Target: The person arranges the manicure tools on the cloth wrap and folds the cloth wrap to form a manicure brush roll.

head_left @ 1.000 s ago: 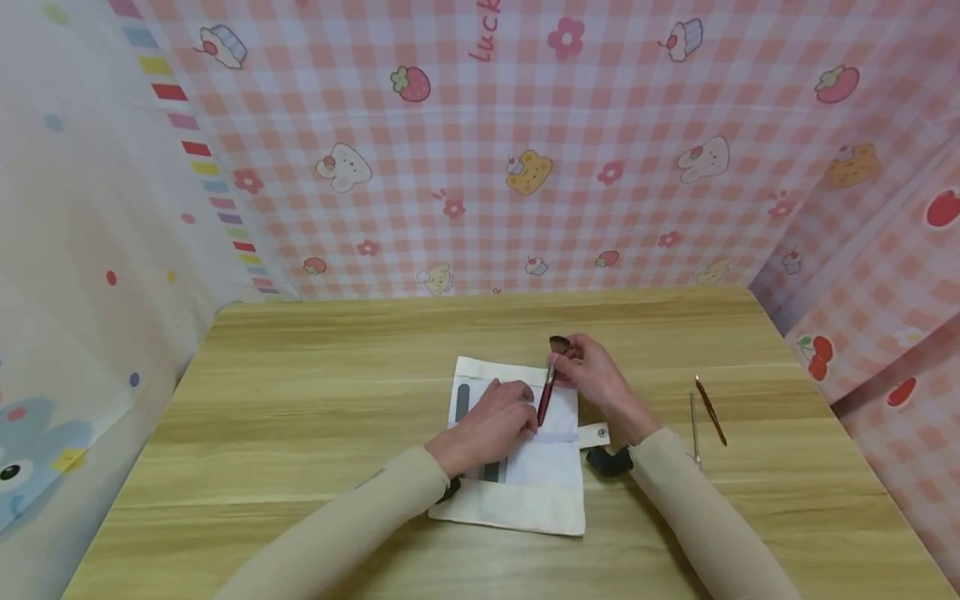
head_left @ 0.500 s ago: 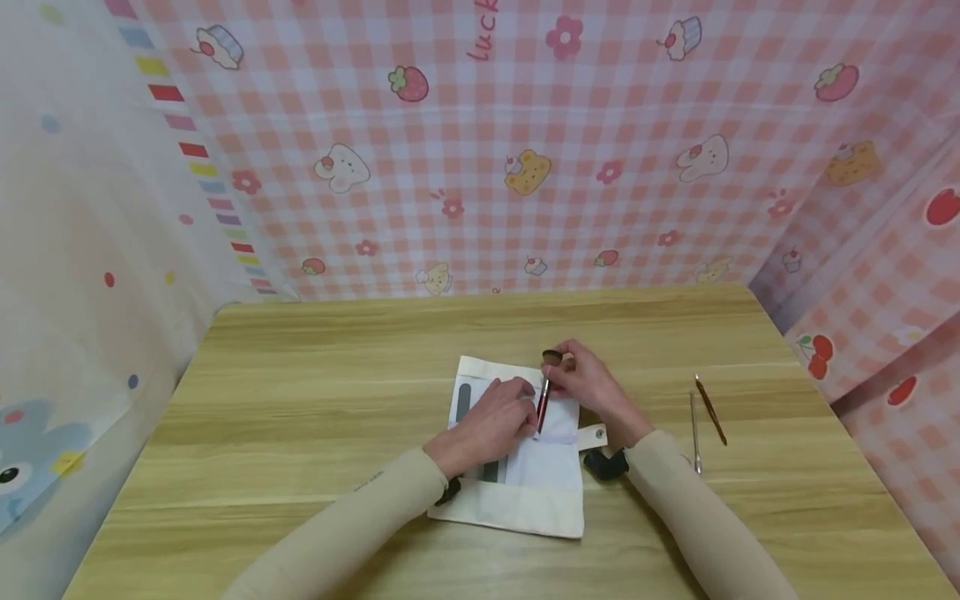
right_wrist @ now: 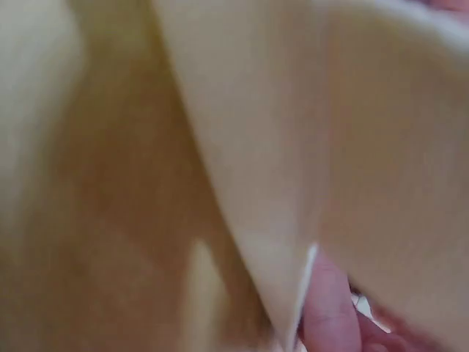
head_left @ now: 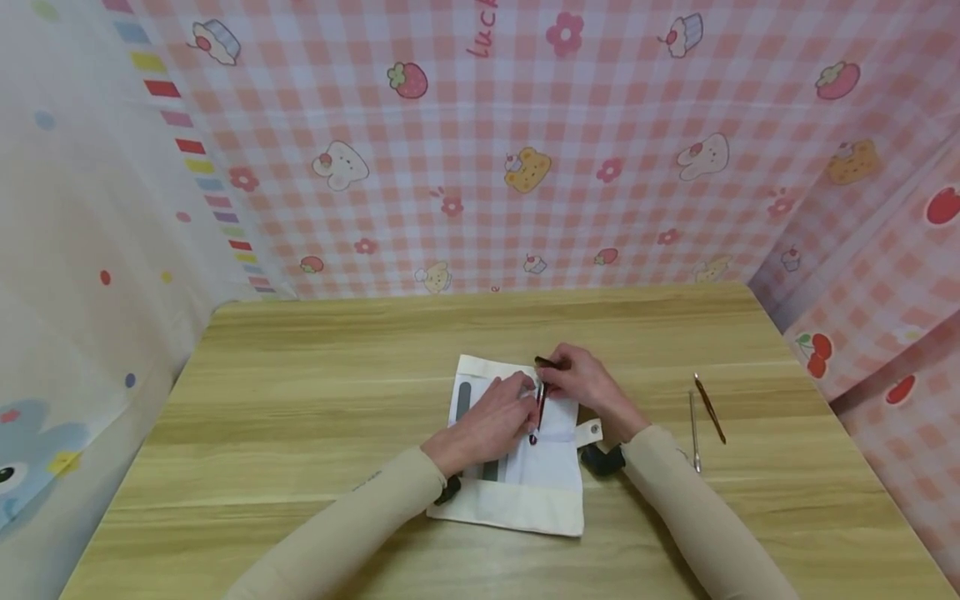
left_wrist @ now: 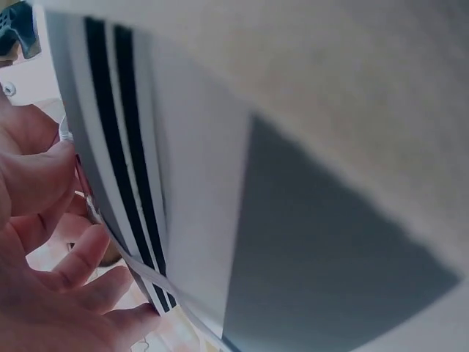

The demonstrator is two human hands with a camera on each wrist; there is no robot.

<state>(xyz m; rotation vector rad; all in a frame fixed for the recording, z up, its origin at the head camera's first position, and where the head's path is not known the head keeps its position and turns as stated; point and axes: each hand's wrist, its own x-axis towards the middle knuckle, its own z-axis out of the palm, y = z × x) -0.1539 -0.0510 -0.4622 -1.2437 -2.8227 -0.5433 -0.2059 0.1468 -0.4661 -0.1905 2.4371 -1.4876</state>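
A white canvas brush roll (head_left: pixel 517 508) lies unfolded on the wooden table. My right hand (head_left: pixel 581 379) pinches a makeup brush by its upper end, near the dark bristles (head_left: pixel 550 362). The brush's dark red handle (head_left: pixel 542 412) slants down over the roll, its rounded end just below an elastic band (head_left: pixel 558 437). My left hand (head_left: pixel 495 417) lies over the roll, thumb and index finger pinching the band beside the handle. In the left wrist view, left fingers (left_wrist: pixel 95 286) spread along the roll's edge. Cloth and sleeve mostly hide the right hand (right_wrist: pixel 330 312) in the right wrist view.
A strap with a snap (head_left: pixel 591 432) sticks out from the roll's right edge. Further right lie a thin silver tool (head_left: pixel 695 433) and a brown slender tool (head_left: pixel 711 408). Dark grey strips (head_left: pixel 463 402) show on the roll's left side. A pink checked curtain (head_left: pixel 480 150) hangs behind.
My right hand has moved down and slightly left with the brush. The handle's end has gone past the elastic band toward me, and the bristles have turned edge-on. My left hand stays nearly in place.
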